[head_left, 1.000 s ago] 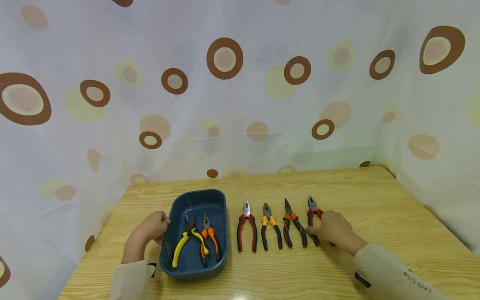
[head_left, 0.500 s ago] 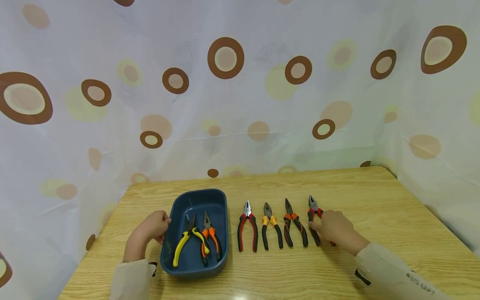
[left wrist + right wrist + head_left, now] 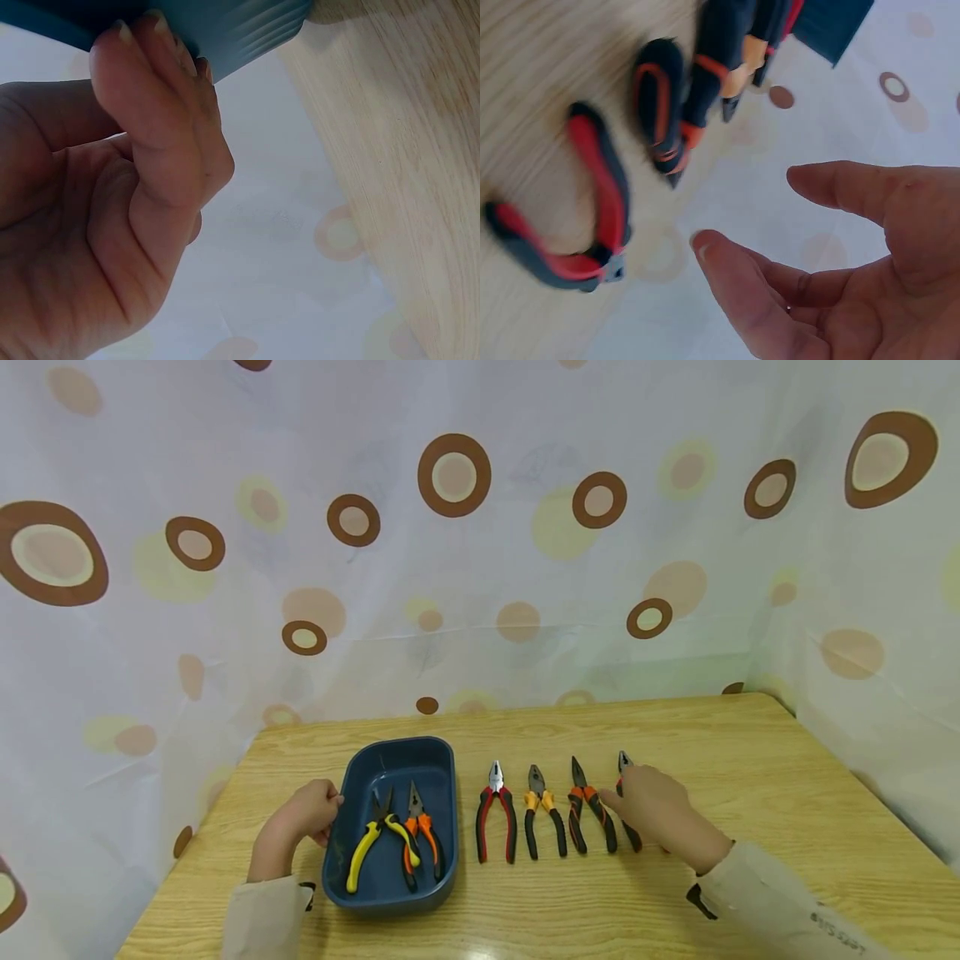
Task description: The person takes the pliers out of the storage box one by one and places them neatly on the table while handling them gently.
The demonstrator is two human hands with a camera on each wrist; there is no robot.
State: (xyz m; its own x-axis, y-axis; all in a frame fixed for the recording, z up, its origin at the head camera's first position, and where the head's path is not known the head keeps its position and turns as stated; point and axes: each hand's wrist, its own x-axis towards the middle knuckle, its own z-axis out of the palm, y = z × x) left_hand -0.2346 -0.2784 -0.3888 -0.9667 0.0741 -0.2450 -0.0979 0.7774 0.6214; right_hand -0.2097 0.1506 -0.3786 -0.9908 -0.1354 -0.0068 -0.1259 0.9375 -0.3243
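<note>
My left hand (image 3: 306, 810) grips the left rim of a dark blue plastic bin (image 3: 405, 907); in the left wrist view its bent fingers (image 3: 154, 112) press on the wall. In the bin lie yellow-handled pliers (image 3: 363, 857) and orange-and-black needle-nose pliers (image 3: 427, 837). Over the rightmost red-and-black combination pliers (image 3: 607, 187) hovers my right hand (image 3: 660, 810), partly hiding them in the head view. Its thumb (image 3: 840, 187) and fingers stand apart with nothing between them.
Left of those pliers, a row lies on the wooden table (image 3: 555, 910): orange-and-black needle-nose pliers (image 3: 577, 797), yellow-and-black pliers (image 3: 535, 793) and red-and-black combination pliers (image 3: 495, 797). A patterned white cloth (image 3: 480, 568) hangs behind the table.
My right hand has come up off the rightmost pliers, shifting slightly left and covering more of them in the head view. The pliers stay in place, and my left hand keeps its hold.
</note>
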